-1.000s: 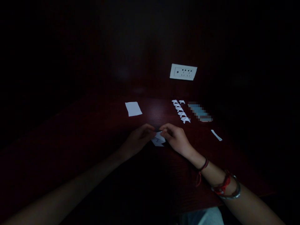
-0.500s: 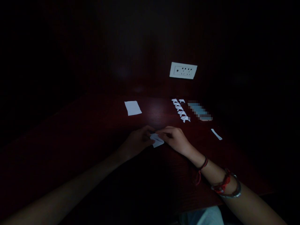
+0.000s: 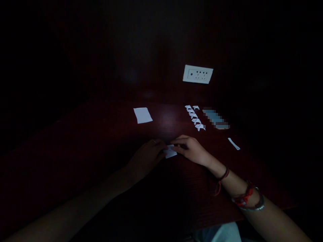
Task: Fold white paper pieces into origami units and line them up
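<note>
A small piece of white paper (image 3: 171,153) lies on the dark red table between my two hands. My left hand (image 3: 148,153) has its fingertips on the paper's left edge, thumb below and fingers above. From the other side, my right hand (image 3: 190,149) grips the upper right part of the paper with thumb and fingers. Beyond them, a row of folded white paper pieces (image 3: 193,116) overlaps in a line, with one more folded piece (image 3: 196,107) beside its far end. A stack of white paper sheets (image 3: 143,115) rests farther back to the left.
A phone (image 3: 216,119), its screen blurred out, lies right of the folded pieces. Nearer on the right is a narrow white paper strip (image 3: 234,144). A socket panel (image 3: 198,74) is set in the dark wall behind the table (image 3: 101,127). The surroundings are very dark.
The paper between my hands now looks flatter, where a raised fold showed before. My left hand has turned slightly, and my right hand has shifted a little to the right.
</note>
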Tool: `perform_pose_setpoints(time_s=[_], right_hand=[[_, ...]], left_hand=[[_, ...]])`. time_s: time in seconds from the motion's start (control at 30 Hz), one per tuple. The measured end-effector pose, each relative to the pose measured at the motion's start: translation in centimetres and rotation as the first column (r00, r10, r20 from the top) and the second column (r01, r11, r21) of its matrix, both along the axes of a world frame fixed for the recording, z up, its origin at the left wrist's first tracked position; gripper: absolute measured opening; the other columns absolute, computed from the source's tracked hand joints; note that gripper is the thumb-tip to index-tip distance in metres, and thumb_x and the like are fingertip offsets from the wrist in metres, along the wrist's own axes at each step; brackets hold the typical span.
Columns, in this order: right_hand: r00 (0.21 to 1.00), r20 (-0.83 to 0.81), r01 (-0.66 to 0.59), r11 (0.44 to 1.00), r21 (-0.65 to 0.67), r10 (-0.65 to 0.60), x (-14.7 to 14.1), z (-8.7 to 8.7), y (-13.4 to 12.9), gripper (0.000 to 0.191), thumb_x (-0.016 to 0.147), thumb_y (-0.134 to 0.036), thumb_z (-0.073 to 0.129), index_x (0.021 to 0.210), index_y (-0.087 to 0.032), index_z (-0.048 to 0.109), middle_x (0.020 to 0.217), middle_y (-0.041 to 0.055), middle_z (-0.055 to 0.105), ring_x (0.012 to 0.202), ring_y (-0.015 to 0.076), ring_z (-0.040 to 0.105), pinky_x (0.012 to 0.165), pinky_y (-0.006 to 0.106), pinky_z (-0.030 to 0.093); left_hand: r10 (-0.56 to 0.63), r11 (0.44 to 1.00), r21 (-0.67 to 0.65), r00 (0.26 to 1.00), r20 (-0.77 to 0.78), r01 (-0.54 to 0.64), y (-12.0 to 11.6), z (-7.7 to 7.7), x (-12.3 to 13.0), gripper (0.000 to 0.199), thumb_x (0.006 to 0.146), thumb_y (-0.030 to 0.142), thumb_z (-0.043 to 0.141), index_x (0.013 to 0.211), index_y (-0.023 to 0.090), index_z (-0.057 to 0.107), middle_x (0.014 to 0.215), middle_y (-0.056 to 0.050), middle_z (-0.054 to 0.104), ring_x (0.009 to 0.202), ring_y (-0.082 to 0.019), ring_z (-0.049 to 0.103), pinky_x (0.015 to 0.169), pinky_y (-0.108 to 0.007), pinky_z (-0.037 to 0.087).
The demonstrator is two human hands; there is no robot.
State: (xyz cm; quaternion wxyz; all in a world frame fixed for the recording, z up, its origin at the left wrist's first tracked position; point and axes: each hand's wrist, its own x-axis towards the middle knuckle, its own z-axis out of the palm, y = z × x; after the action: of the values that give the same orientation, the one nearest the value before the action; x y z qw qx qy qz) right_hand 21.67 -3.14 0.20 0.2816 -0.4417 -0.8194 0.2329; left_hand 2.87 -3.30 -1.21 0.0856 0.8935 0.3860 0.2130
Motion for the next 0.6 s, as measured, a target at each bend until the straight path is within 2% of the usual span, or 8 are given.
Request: perform_pose_setpoints(time_s=[0.17, 0.23, 0.43, 0.6], right_hand=[[0.982, -0.163, 0.053, 0.966, -0.253, -0.096, 0.4, -0.8, 0.4, 0.032, 0.067, -0.020, 0.060, 0.099, -0.016, 0.057, 0.078, 0.0018, 0.058, 0.067, 0.0098, 0.054, 0.063, 0.023, 0.044], [0.969, -0.208, 0.068, 0.949, -0.306, -0.137, 0.3, -1.1, 0.4, 0.031, 0.066, -0.018, 0.060, 0.096, -0.015, 0.057, 0.076, 0.0011, 0.058, 0.065, 0.0092, 0.054, 0.061, 0.022, 0.044], [0.965, -0.185, 0.128, 0.947, -0.294, -0.188, -0.1, -1.4, 0.4, 0.025, 0.063, -0.014, 0.060, 0.088, -0.016, 0.061, 0.076, 0.0008, 0.060, 0.064, 0.0095, 0.055, 0.059, 0.021, 0.044], [0.987, -0.065, 0.132, 0.976, -0.170, -0.145, -0.2, -1.0, 0.2, 0.018, 0.064, -0.011, 0.056, 0.078, -0.017, 0.066, 0.077, 0.0018, 0.061, 0.066, 0.0106, 0.056, 0.061, 0.022, 0.043]], left_hand=[[0.001, 1.000, 0.028, 1.000, -0.014, -0.001, 0.0, -0.5, 0.0, 0.018, 0.082, 0.020, 0.044, 0.095, 0.018, 0.055, 0.100, -0.003, 0.053, 0.091, -0.017, 0.048, 0.080, -0.032, 0.038], [-0.001, 0.999, 0.034, 1.000, -0.012, 0.001, -0.1, -0.6, 0.0, 0.018, 0.082, 0.020, 0.043, 0.096, 0.018, 0.055, 0.100, -0.003, 0.053, 0.092, -0.018, 0.048, 0.081, -0.032, 0.038], [0.007, 0.997, 0.078, 0.999, -0.038, -0.004, -0.2, -0.9, 0.3, 0.020, 0.083, 0.017, 0.040, 0.096, 0.017, 0.056, 0.102, -0.005, 0.052, 0.093, -0.019, 0.048, 0.081, -0.034, 0.039], [-0.067, 0.994, 0.084, 0.994, -0.092, 0.075, -0.2, -0.5, 0.3, 0.024, 0.082, 0.012, 0.040, 0.101, 0.018, 0.054, 0.106, -0.005, 0.053, 0.094, -0.019, 0.050, 0.081, -0.033, 0.039]])
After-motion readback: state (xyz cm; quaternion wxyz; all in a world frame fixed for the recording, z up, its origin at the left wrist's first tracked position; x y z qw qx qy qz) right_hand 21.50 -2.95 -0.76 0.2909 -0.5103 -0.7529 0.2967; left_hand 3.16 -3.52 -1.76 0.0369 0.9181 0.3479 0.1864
